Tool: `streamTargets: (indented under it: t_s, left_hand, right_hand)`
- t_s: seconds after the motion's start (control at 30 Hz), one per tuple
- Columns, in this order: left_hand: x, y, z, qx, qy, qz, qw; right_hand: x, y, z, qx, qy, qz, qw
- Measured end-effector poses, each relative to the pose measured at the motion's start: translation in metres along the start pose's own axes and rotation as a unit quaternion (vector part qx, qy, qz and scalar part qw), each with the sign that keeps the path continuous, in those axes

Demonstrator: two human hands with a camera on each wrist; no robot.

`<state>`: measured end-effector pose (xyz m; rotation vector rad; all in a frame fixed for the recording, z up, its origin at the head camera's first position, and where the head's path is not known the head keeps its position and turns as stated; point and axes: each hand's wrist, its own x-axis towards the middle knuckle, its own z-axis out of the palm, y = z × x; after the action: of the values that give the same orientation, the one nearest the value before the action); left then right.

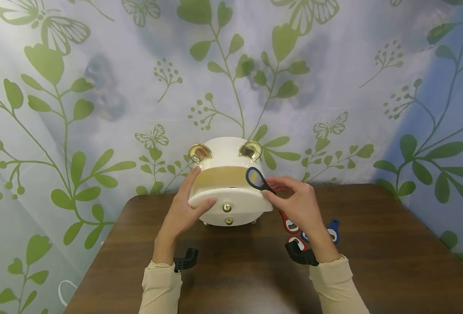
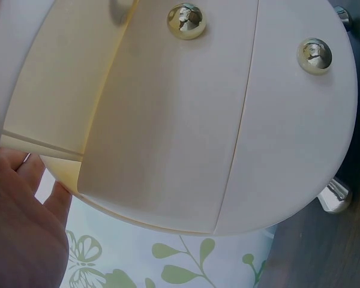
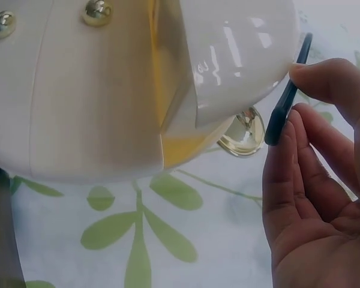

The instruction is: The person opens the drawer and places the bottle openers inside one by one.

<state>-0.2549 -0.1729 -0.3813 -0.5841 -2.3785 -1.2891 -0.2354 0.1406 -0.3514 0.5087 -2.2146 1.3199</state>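
One hand, the left hand (image 1: 182,211), holds the side of the white box (image 1: 243,200), and the right hand (image 1: 297,203) pinches a dark tool (image 1: 265,186) with a round end. The dark tool is up by the box's right side. Red and blue tools (image 1: 334,224) lie on the counter (image 1: 392,244). A weak pinch could make the dark tool drop. A hard push could make the box slide or tip.

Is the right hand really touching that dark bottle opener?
Touching. The right wrist view shows the right hand pinching the dark bottle opener between thumb and fingers.
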Motion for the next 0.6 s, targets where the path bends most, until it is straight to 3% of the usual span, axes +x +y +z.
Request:
streamTargets:
  t_s: [0.6]
  left_hand:
    - [-0.0005, 0.0019, 0.0004, -0.001, -0.001, -0.007, 1.0000]
  right_hand:
    - [0.0060, -0.0021, 0.0070, 0.042, -0.015, 0.030, 0.999]
